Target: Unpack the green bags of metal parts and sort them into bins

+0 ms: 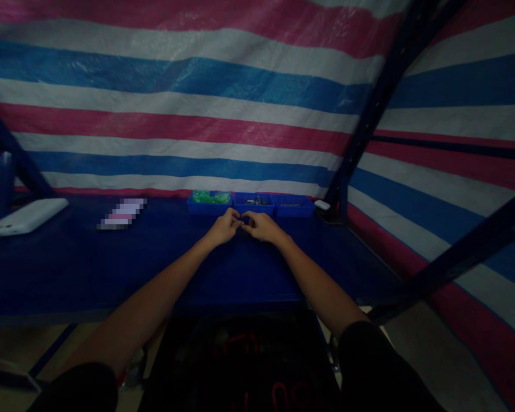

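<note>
My left hand and my right hand meet fingertip to fingertip over the dark blue table, just in front of three small blue bins. Both hands have their fingers curled and pinched together; whatever lies between them is too small and dark to make out. The left bin holds green pieces, the middle bin holds small dark metal parts, and the right bin looks nearly bare.
A white flat device lies at the table's far left, and a blurred pale card lies nearer the middle. A small white object sits by the blue steel post. A striped tarp closes off the back and right.
</note>
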`<state>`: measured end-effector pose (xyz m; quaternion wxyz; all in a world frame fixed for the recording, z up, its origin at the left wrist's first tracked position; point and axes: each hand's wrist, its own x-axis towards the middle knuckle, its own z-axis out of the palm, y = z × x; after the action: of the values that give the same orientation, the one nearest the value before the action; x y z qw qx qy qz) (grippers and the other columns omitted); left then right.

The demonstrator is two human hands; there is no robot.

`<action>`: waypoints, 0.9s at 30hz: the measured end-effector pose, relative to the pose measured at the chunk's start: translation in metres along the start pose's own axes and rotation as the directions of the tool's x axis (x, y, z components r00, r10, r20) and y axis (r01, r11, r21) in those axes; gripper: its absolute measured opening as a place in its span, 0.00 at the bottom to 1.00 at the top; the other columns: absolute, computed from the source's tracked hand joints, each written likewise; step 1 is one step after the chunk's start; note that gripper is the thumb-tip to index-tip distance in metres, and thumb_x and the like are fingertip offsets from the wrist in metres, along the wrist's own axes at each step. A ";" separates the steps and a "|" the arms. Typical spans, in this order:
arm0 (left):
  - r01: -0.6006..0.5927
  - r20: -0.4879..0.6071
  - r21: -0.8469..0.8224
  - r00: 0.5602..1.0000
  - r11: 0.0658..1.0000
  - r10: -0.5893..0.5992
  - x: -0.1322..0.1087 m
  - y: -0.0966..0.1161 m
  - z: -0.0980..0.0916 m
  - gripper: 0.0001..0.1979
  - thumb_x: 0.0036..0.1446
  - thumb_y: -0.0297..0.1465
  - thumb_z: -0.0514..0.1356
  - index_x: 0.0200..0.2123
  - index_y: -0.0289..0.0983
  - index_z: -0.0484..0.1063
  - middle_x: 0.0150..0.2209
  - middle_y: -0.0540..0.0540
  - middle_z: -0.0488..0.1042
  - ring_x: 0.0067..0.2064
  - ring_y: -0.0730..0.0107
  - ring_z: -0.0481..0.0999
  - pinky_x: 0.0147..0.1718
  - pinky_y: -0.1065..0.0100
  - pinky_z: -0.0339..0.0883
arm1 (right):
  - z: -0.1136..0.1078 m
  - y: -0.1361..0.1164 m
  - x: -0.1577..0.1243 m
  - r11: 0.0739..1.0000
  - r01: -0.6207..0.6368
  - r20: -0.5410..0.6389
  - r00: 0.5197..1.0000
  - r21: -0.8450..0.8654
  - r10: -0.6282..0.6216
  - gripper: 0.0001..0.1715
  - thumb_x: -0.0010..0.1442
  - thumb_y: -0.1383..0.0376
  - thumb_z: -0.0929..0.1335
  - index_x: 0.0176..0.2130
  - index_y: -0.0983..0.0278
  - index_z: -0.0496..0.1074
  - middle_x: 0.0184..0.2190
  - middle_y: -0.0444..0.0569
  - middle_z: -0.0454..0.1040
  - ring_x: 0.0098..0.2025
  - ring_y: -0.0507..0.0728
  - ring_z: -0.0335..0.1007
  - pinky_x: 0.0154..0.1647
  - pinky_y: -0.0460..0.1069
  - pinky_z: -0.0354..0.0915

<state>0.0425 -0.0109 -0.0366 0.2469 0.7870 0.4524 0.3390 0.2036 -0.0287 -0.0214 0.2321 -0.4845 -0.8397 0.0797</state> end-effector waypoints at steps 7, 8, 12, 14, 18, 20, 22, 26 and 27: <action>0.031 -0.061 -0.400 0.996 0.916 -0.060 0.005 0.002 -0.007 0.09 0.55 0.31 0.51 0.40 0.36 0.58 0.25 0.53 0.67 0.25 0.77 0.68 0.28 0.74 0.61 | -0.011 -0.019 -0.003 0.981 0.100 -0.116 0.986 -0.165 -0.120 0.09 0.58 0.63 0.62 0.38 0.64 0.67 0.32 0.47 0.71 0.33 0.52 0.64 0.32 0.45 0.54; 0.019 -0.081 -0.367 0.995 0.930 -0.052 0.004 0.003 -0.009 0.09 0.56 0.32 0.50 0.39 0.35 0.59 0.25 0.52 0.67 0.26 0.76 0.68 0.28 0.73 0.61 | -0.011 -0.019 -0.002 0.983 0.085 -0.116 0.988 -0.161 -0.105 0.10 0.59 0.61 0.61 0.36 0.64 0.68 0.32 0.48 0.71 0.33 0.52 0.65 0.32 0.45 0.54; -0.064 -0.076 -0.140 0.996 0.988 0.053 -0.002 0.010 -0.010 0.11 0.57 0.35 0.47 0.37 0.35 0.63 0.25 0.50 0.70 0.27 0.73 0.68 0.29 0.71 0.61 | -0.018 -0.016 -0.002 0.993 -0.020 -0.188 0.982 -0.120 -0.003 0.19 0.63 0.60 0.54 0.31 0.64 0.67 0.29 0.48 0.71 0.32 0.52 0.65 0.32 0.45 0.55; -0.113 -0.010 0.008 0.994 0.994 0.113 -0.007 0.016 -0.006 0.11 0.57 0.33 0.47 0.39 0.36 0.64 0.26 0.49 0.71 0.27 0.73 0.69 0.29 0.71 0.61 | -0.027 -0.015 -0.006 0.994 -0.064 -0.332 0.943 -0.087 0.032 0.18 0.63 0.60 0.53 0.36 0.64 0.66 0.29 0.48 0.71 0.32 0.53 0.66 0.32 0.45 0.55; -0.276 0.141 0.282 0.959 0.919 0.245 -0.022 0.034 0.011 0.13 0.55 0.37 0.51 0.39 0.37 0.67 0.33 0.46 0.71 0.33 0.68 0.70 0.32 0.68 0.62 | -0.049 -0.014 -0.010 0.990 -0.138 -0.667 0.740 -0.021 0.089 0.20 0.63 0.58 0.51 0.47 0.65 0.60 0.32 0.50 0.70 0.33 0.53 0.66 0.34 0.46 0.58; -0.328 0.165 0.396 0.944 0.857 0.285 -0.028 0.042 0.021 0.17 0.53 0.42 0.52 0.42 0.38 0.67 0.37 0.44 0.70 0.39 0.62 0.70 0.36 0.63 0.62 | -0.056 -0.012 -0.005 0.985 -0.173 -0.723 0.683 -0.021 0.104 0.22 0.63 0.58 0.51 0.49 0.66 0.59 0.33 0.52 0.70 0.34 0.54 0.67 0.36 0.47 0.58; -0.354 0.199 0.468 0.935 0.810 0.293 -0.031 0.047 0.027 0.19 0.53 0.44 0.52 0.43 0.40 0.67 0.40 0.43 0.69 0.42 0.58 0.69 0.39 0.59 0.61 | -0.057 -0.007 0.005 0.976 -0.215 -0.695 0.708 -0.043 0.125 0.22 0.63 0.57 0.52 0.49 0.66 0.60 0.33 0.52 0.70 0.35 0.56 0.67 0.37 0.48 0.58; -0.360 0.245 0.478 0.930 0.801 0.273 -0.028 0.041 0.028 0.12 0.55 0.39 0.52 0.39 0.41 0.69 0.39 0.44 0.69 0.42 0.60 0.68 0.40 0.60 0.61 | -0.046 0.010 0.015 0.947 -0.309 -0.498 0.837 -0.088 0.226 0.21 0.59 0.57 0.59 0.49 0.65 0.62 0.33 0.53 0.72 0.36 0.58 0.68 0.36 0.49 0.59; -0.354 0.237 0.461 0.933 0.814 0.271 -0.026 0.037 0.026 0.10 0.55 0.35 0.52 0.38 0.41 0.69 0.38 0.45 0.69 0.41 0.61 0.68 0.40 0.61 0.61 | -0.041 0.014 0.014 0.947 -0.308 -0.433 0.868 -0.089 0.242 0.20 0.58 0.57 0.60 0.47 0.65 0.64 0.33 0.52 0.72 0.35 0.58 0.68 0.35 0.49 0.59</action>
<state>0.0727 -0.0528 -0.0354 0.0125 0.9121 0.3669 0.1827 0.2278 -0.0138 0.0142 0.3535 -0.6217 -0.6965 -0.0589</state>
